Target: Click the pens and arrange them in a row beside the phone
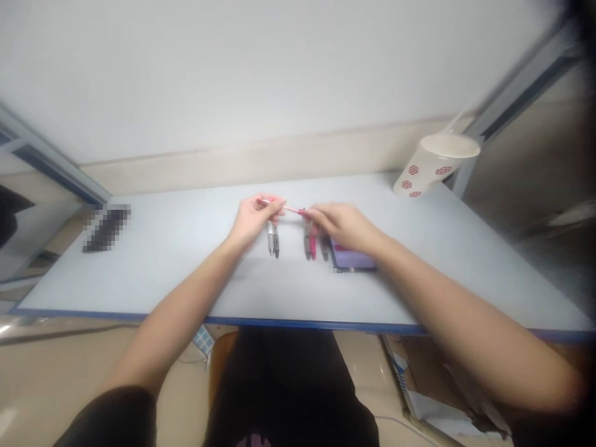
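Observation:
My left hand (254,216) is closed, its thumb and fingers pinching one end of a thin red-and-white pen refill (292,210). The refill stretches across to my right hand (342,223), whose closed fingertips grip its red end. Below my left hand lie a silver pen (270,241) and a grey pen (276,243), side by side. Under the right fingers are a grey pen (307,246), a red pen (313,246) and a dark pen (325,249), their upper parts hidden. A purple flat case (351,258) is partly covered by my right hand and wrist.
The pale blue table (186,279) has a dark blue front edge. A white paper cup (435,164) with red flower prints and a straw stands at the back right. At the left lies a blurred dark object (107,230). A wall board (261,81) rises behind.

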A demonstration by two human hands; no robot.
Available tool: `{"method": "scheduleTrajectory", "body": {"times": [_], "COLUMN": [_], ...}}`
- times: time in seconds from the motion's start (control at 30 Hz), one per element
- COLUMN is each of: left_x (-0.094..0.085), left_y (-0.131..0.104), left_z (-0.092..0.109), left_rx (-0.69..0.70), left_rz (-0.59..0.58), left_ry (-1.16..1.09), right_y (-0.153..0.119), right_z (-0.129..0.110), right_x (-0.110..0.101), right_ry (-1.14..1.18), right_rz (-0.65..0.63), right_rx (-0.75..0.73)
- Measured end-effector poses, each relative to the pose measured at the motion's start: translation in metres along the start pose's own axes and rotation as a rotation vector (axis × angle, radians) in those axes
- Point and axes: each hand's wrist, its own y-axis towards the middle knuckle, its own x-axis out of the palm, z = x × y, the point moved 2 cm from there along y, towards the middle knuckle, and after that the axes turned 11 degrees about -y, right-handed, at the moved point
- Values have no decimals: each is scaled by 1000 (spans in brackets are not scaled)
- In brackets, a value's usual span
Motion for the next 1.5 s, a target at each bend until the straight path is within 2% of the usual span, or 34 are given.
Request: {"method": "scheduleTrajectory", "body": {"times": [0.07,0.2,0.27,0.43,0.63,0.83,0.9,1.1,1.3,1.5], "left_x": [1,2,2,3,4,3,2,4,8,7], "left_y": [-1,-4,-4,-3,-2,-1,0,1,-1,-1], "left_z": [1,5,7,6,2,1,0,-4,0,2], "left_rx": [-8,-16,-26,-39,8,4,8,-28,31,30], "left_rz": [-1,3,0,11,31,24,41,8,-7,35], "left_ry": [-16,-12,-7,-17,0,45,38,70,112,121], "right_y": [0,-3,-3,-1,-3,-5,-2,6,6,11], "right_z": [-1,-2,-1,-3,-10,-10,-3,18,22,46], "right_x": [0,-2,-1,2,-4,-8,-10,-20,-17,-27], "right_ry": [20,2,-19,14,95,324,337,312,285,212], "right_rz": [-3,100,95,-10,-39,-236,-188,150,162,259], "right_rx": [1,0,-3,17,47,-7,-18,91,86,176]}}
